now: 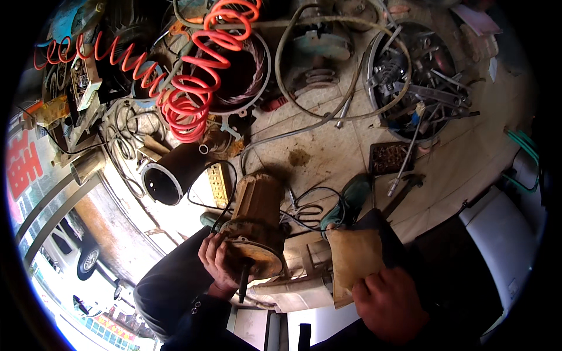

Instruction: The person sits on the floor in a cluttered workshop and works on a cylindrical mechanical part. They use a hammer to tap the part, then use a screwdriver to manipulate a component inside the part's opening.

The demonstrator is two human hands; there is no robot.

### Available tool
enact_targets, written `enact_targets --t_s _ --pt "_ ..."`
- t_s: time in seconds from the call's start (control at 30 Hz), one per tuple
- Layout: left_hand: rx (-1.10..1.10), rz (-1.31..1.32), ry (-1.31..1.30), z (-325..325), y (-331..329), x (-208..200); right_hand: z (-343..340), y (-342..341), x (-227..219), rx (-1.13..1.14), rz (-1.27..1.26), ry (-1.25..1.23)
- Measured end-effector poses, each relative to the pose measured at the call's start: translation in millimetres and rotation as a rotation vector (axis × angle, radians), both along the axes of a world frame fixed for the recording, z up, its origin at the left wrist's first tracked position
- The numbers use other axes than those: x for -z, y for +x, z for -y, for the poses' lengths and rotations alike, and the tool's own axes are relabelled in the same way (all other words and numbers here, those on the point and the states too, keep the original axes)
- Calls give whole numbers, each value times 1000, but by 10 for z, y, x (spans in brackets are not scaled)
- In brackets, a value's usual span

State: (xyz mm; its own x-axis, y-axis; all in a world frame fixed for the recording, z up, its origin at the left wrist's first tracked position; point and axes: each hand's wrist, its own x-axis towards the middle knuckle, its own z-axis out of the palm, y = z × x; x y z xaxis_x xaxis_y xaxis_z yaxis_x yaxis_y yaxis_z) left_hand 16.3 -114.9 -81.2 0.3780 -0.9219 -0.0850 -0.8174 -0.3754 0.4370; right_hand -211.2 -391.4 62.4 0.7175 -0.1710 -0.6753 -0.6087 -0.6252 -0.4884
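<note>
A rusty brown electric motor (pixel 255 213) is tilted between my knees, its round end flange and bare shaft (pixel 244 284) facing me. Against the flange's left edge rests my left hand (pixel 218 262), its fingers curled round the rim. My right hand (pixel 389 304) pinches the lower right corner of a tan, paper-like sheet (pixel 355 257) that covers part of my right thigh. Whether it is a flat sheet or an envelope, I cannot tell. The sheet and the motor are apart. The motor's far end meets the floor near a dark cable.
Red coiled air hose (pixel 193 88) hangs at the upper left, above a dark cylindrical housing (pixel 175 175) and a yellow power strip (pixel 218 184). At the upper right stand a basin of wrenches and sockets (pixel 410 76) and a tray of small parts (pixel 391 158). A hammer (pixel 404 196) lies nearby.
</note>
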Motion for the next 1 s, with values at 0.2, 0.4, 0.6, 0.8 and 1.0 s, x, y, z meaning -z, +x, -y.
enact_targets --t_s 0.2,0.4,0.6,0.8,1.0 --pt "2 -18 31 -27 -7 -13 -234 -103 10 89 -65 75" --pt "16 82 54 0 -50 3 217 374 -54 -210 -211 85" --pt "40 126 48 -21 -41 22 -289 -33 -187 -139 -187 506" --pt "25 169 22 30 -95 38 -541 -328 -162 -54 198 5" --pt "73 148 -7 105 -30 67 -512 -225 -28 -272 -153 49"
